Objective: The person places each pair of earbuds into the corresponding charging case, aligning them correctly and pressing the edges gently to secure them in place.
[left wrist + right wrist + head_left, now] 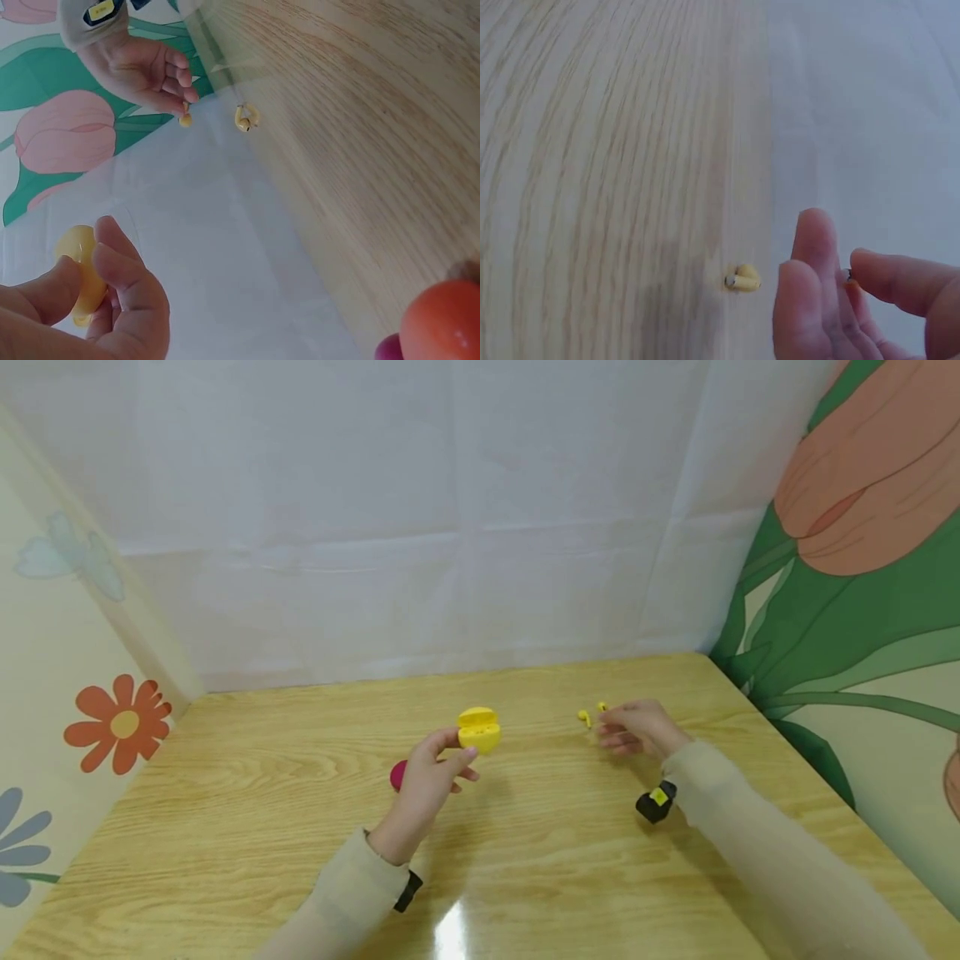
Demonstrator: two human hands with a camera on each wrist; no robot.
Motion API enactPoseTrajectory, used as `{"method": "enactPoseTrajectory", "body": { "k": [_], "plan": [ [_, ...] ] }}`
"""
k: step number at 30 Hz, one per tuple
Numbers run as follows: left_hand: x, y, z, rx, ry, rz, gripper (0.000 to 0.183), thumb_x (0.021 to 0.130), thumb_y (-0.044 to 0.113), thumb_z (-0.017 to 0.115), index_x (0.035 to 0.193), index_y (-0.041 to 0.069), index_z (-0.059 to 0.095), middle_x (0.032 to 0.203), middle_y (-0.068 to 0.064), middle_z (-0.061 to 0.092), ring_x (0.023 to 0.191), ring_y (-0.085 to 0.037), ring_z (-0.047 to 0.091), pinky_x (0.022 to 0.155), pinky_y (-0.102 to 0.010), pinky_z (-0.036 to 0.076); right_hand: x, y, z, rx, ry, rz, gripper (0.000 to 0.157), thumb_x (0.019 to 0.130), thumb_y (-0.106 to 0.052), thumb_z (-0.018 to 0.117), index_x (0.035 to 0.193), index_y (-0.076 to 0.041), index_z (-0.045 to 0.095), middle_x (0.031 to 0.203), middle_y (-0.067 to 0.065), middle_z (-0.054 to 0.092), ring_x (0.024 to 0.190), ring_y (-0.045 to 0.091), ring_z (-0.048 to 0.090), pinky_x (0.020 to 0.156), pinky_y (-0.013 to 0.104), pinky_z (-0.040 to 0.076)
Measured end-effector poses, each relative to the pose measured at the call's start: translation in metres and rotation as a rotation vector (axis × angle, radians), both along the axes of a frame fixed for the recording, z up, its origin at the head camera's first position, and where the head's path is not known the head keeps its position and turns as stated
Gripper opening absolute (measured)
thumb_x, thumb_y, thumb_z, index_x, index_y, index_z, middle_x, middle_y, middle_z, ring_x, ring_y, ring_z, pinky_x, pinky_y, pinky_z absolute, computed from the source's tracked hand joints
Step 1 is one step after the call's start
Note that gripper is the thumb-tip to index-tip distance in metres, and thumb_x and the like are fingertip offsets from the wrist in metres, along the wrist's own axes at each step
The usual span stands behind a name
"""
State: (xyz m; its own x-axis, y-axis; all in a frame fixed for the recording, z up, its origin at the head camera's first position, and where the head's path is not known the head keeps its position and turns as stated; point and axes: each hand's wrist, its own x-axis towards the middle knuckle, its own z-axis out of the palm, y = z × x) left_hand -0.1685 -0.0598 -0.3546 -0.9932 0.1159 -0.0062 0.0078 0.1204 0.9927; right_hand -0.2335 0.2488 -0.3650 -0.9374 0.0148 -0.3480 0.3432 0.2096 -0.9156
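My left hand (427, 781) grips a yellow earbud case (481, 739) between thumb and fingers, raised over the table. The case's lid stands up, and its inside faces me in the head view. Farther right, my right hand (637, 727) pinches one yellow earbud (185, 120) between thumb and fingertips; in the right wrist view the fingers hide most of it. A second yellow earbud (744, 279) lies on the table just left of that hand.
Partly behind my left hand, a magenta round object (397, 775) sits on the wooden table (285, 793). An orange-red rounded object (442, 322) shows beside it in the left wrist view. A white cloth (337, 602) hangs along the table's back edge, with flower-patterned panels at both sides.
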Motion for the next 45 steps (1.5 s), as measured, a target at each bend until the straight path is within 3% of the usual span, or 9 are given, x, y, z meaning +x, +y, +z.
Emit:
{"method": "enactPoseTrajectory", "body": {
  "k": [14,28,45],
  "plan": [
    [0.0,0.001,-0.001,0.011,-0.003,-0.004,0.03,0.096,0.009,0.061,0.123,-0.004,0.058,0.109,-0.014,0.063,0.066,-0.011,0.063,0.057,-0.024,0.043,0.013,-0.014,0.011,-0.055,0.074,0.016,0.01,0.097,-0.008,0.055,0.101,0.001,0.053,0.079,0.001,0.068,0.068,0.011,0.069,0.065,0.026,0.056],
    [-0.003,0.002,-0.004,0.005,-0.021,-0.011,0.031,0.096,0.01,0.061,0.124,-0.002,0.059,0.112,-0.013,0.062,0.068,-0.013,0.064,0.059,-0.026,0.043,0.021,-0.026,0.021,-0.063,0.108,0.046,0.025,0.098,-0.011,0.057,0.113,0.007,0.053,0.082,0.001,0.069,0.069,0.011,0.069,0.072,0.031,0.057],
    [-0.003,0.003,-0.006,0.002,-0.027,0.017,0.031,0.095,0.01,0.063,0.123,-0.001,0.06,0.112,-0.013,0.063,0.068,-0.013,0.064,0.059,-0.026,0.043,0.029,-0.044,0.024,-0.11,0.131,0.073,0.028,0.098,-0.009,0.055,0.116,0.012,0.05,0.083,0.004,0.071,0.068,0.011,0.069,0.067,0.029,0.057]
  ]
}}
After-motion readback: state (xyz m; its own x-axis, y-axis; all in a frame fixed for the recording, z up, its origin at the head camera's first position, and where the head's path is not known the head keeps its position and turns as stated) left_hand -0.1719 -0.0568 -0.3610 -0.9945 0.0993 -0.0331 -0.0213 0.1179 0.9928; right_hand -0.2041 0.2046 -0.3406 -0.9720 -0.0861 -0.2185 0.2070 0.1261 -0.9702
